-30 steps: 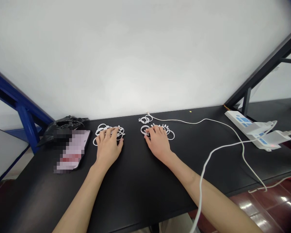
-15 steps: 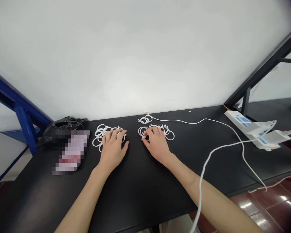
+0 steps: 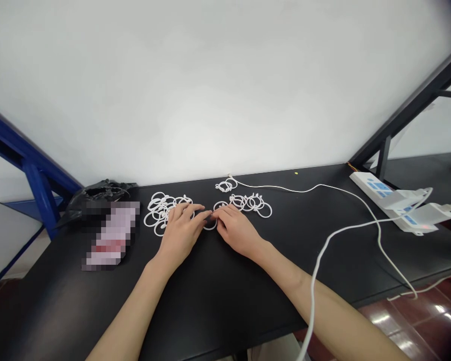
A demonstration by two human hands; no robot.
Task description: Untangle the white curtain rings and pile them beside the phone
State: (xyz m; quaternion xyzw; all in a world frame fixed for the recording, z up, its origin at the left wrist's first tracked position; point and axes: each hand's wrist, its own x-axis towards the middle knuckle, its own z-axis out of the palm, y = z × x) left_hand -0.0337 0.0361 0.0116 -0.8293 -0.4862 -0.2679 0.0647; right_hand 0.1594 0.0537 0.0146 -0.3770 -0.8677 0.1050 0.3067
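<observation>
Head: cable (image 3: 311,301) across right forearm (image 3: 289,271)

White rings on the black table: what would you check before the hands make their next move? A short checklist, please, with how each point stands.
1. Left hand and right hand both in view: ok.
2. Firm hold on the ring between them: cannot tell; fingertips hide part of it.
3. Rings lying singly: not ok; they overlap in the left pile and right pile.
4. Bag away from the left hand: ok.
5. View of the right forearm unobstructed: not ok; the cable crosses in front.
6. Cable off that forearm: cannot tell from this view.
</observation>
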